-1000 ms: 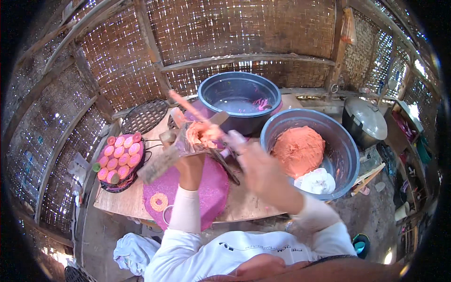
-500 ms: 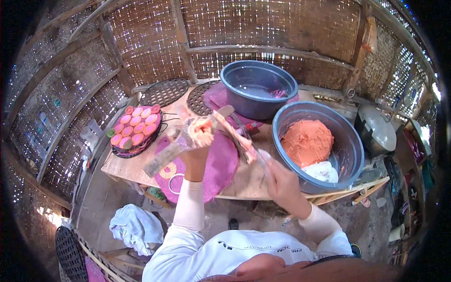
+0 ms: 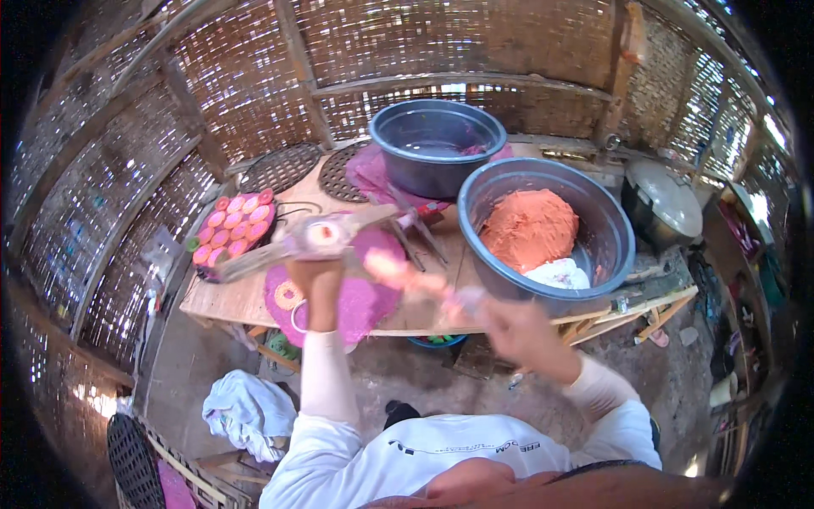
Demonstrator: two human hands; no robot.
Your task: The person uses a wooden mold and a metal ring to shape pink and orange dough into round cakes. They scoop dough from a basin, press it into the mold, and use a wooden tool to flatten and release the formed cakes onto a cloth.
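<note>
My left hand [image 3: 315, 280] grips a wooden implement [image 3: 246, 263] with a round holder in its middle [image 3: 325, 233], raised above a pink mat [image 3: 376, 299] bearing a pale ring-shaped piece [image 3: 289, 293]. My right hand [image 3: 517, 331] holds a blurred long tool, perhaps a spatula [image 3: 462, 301], smeared with orange paste [image 3: 398, 273] and angled toward the left, just below and right of the implement. A large basin [image 3: 617, 254] beside my right hand holds an orange dough mound [image 3: 530, 225] and a white lump [image 3: 555, 275]. A metal clamp-like frame [image 3: 420, 233] stands behind.
At the table's [image 3: 212, 307] left lies a rack of pink rounds [image 3: 233, 229]. Woven trays [image 3: 280, 165] and another dark basin [image 3: 437, 170] are at the back. A lidded pot [image 3: 657, 204] is at right. Cloth [image 3: 246, 407] hangs low left; woven walls surround the table.
My right hand and the smeared tool have pulled down and away from the wooden implement, toward the lower right. The holder's opening now looks less heaped with orange paste. The view has shifted.
</note>
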